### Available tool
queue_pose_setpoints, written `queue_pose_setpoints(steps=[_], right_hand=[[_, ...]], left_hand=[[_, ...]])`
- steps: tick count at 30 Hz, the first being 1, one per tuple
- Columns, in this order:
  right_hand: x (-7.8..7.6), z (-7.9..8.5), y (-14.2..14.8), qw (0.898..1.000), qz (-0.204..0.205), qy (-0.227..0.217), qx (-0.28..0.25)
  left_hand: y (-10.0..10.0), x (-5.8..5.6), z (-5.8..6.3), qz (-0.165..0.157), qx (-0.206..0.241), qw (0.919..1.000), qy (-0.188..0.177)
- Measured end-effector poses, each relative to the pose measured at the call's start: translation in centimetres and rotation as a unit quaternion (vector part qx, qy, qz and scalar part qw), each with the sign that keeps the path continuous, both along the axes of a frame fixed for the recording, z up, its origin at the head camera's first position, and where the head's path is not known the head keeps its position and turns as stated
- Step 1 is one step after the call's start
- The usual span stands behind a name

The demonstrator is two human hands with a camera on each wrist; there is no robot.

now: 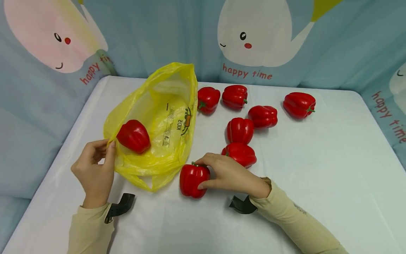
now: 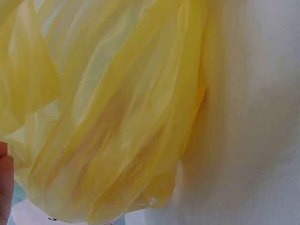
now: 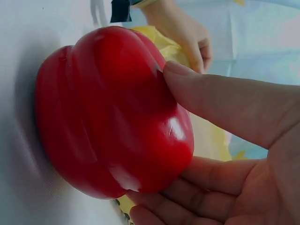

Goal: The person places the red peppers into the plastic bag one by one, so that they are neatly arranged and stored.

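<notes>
A yellow plastic bag lies with its mouth spread toward me, and one red bell pepper sits inside it. My left hand pinches the bag's left edge between thumb and fingers. In the left wrist view the bag's crinkled side fills most of the picture. To the right of the bag's handle, my right hand grips another red bell pepper, its green stem toward the back. The right wrist view shows the thumb on one side of this pepper and the fingers curled round the other.
Behind my right hand are several more red bell peppers: one right by the hand, a middle pepper, a pepper against the bag, and one off to the right. A printed curtain hangs behind the white table.
</notes>
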State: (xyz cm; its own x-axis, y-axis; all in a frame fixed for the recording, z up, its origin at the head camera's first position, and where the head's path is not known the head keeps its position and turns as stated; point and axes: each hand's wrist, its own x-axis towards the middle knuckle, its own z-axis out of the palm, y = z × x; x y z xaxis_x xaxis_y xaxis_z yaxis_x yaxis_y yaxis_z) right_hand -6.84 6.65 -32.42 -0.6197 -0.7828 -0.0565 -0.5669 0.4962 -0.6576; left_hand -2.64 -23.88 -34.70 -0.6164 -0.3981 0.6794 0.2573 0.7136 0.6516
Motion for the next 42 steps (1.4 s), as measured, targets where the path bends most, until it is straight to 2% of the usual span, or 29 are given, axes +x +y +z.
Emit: queue_pose_setpoints(steps=[9, 18, 26, 31, 35, 42], right_hand=[[0.0, -0.5, -0.3, 1.000, 0.023, 0.003, 0.002], [-0.1, -0.3, 0.0, 1.000, 0.020, 0.007, -0.001], [-0.5, -0.3, 0.6, 0.999, 0.021, 0.011, -0.021], [-0.1, -0.8, 0.7, 0.999, 0.024, 0.005, -0.032], [0.3, -1.1, 0.5, 0.999, 0.027, 0.016, -0.040], [0.5, -0.6, -0.1, 0.999, 0.027, 0.010, -0.038]], left_hand=[[-0.2, 0.8, -0.5, 0.010, 0.006, 0.9999, 0.006], [0.1, 0.4, -0.4, -0.003, -0.003, 0.9997, 0.022], [0.5, -0.3, -0.1, -0.015, 0.007, 0.9997, 0.018], [0.4, 0.2, -0.4, -0.010, 0.006, 0.9998, 0.017], [0.2, 0.2, -0.3, -0.018, -0.001, 0.9995, 0.025], [-0.2, 0.2, -0.3, -0.006, -0.010, 0.9995, 0.030]])
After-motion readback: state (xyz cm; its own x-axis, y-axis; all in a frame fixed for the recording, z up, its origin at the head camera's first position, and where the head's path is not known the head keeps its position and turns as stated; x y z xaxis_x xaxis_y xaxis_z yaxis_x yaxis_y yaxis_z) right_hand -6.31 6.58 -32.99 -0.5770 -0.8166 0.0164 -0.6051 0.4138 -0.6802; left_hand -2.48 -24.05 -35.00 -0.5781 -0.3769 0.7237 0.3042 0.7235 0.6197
